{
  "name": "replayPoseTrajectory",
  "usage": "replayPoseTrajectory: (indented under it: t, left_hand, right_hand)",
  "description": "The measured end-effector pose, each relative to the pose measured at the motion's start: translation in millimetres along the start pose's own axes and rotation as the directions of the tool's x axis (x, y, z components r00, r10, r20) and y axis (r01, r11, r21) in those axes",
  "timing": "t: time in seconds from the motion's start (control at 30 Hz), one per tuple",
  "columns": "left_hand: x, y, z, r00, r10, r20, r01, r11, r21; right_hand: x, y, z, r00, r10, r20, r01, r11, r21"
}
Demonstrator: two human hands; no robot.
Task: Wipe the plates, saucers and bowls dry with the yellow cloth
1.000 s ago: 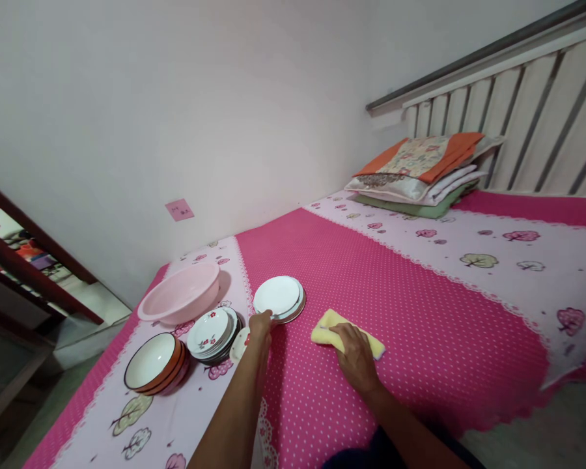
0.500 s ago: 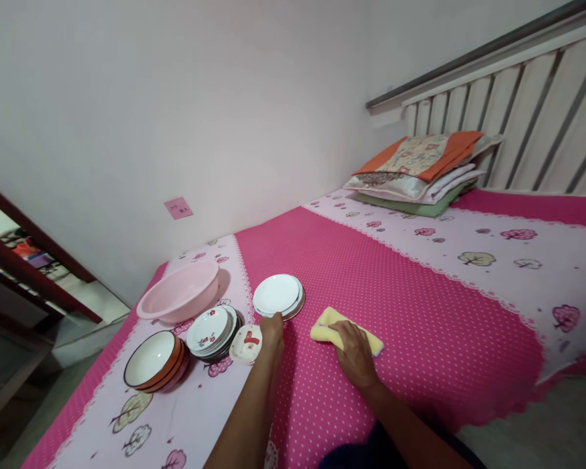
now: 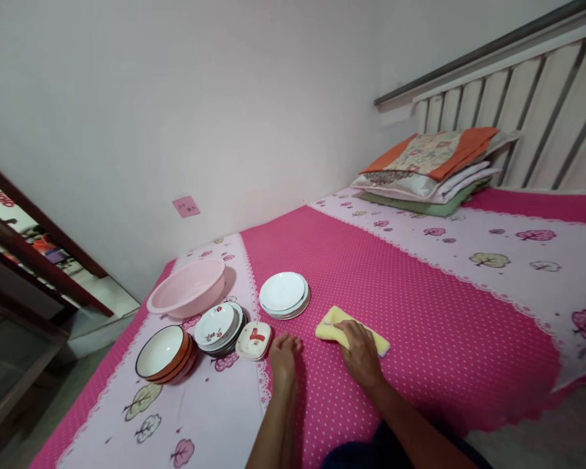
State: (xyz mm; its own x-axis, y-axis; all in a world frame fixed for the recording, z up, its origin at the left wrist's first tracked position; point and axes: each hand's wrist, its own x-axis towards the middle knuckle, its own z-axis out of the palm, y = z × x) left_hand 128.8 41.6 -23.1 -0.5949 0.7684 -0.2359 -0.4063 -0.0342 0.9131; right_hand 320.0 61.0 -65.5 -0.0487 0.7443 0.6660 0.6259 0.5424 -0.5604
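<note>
My right hand (image 3: pixel 361 355) grips a folded yellow cloth (image 3: pixel 329 327) that lies on the bedspread. My left hand (image 3: pixel 284 358) holds nothing, its fingers loosely bent and apart, just right of a small squarish dish stack (image 3: pixel 254 335) with a red mark on top. Beyond that hand sits a stack of white plates (image 3: pixel 282 291). Farther left is a pile of floral plates (image 3: pixel 215 324) with darker ones at its bottom. Next to this pile stand nested orange-brown bowls (image 3: pixel 161 352), white inside.
Behind the dishes a pink plastic basin (image 3: pixel 188 286) rests near the wall. Folded bedding and cushions (image 3: pixel 434 163) are stacked by the white slatted headboard (image 3: pixel 517 98). The pink polka-dot bedspread (image 3: pixel 420 299) has pale printed bands. A doorway (image 3: pixel 43 254) shows at the left.
My left hand has come away from the white plate stack, back toward me, and its fingers have loosened. The right hand stays on the cloth. The view has shifted slightly.
</note>
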Motion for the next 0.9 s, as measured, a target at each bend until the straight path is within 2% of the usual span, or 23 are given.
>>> replayPoseTrajectory:
  t: [0.13, 0.27, 0.47, 0.63, 0.73, 0.9]
  left_hand:
    - [-16, 5, -38, 0.994, -0.033, -0.104, 0.028, 0.998, -0.047]
    - [-1, 33, -65, 0.982, -0.038, -0.187, 0.033, 0.999, -0.027]
    - [25, 57, -69, 0.971, -0.163, -0.177, 0.194, 0.966, 0.173]
    - [25, 61, -80, 0.964, -0.181, -0.194, 0.229, 0.937, 0.263]
    - [17, 68, -101, 0.962, -0.17, -0.212, 0.226, 0.933, 0.28]
    - [-4, 90, -157, 0.953, -0.142, -0.267, 0.216, 0.937, 0.274]
  right_hand:
    - [0, 1, 0, 1.0, -0.001, 0.004, 0.001, 1.0, -0.008]
    - [0, 0, -1, 1.0, 0.002, 0.005, -0.002, 1.0, -0.007]
    - [0, -1, -1, 1.0, -0.006, -0.008, 0.006, 1.0, -0.016]
    - [1, -1, -2, 1.0, -0.017, -0.014, 0.016, 0.999, -0.04]
    - [0, 0, -2, 1.0, -0.023, -0.009, 0.023, 0.999, -0.046]
    - [-2, 3, -1, 1.0, -0.025, 0.009, 0.025, 0.999, -0.043]
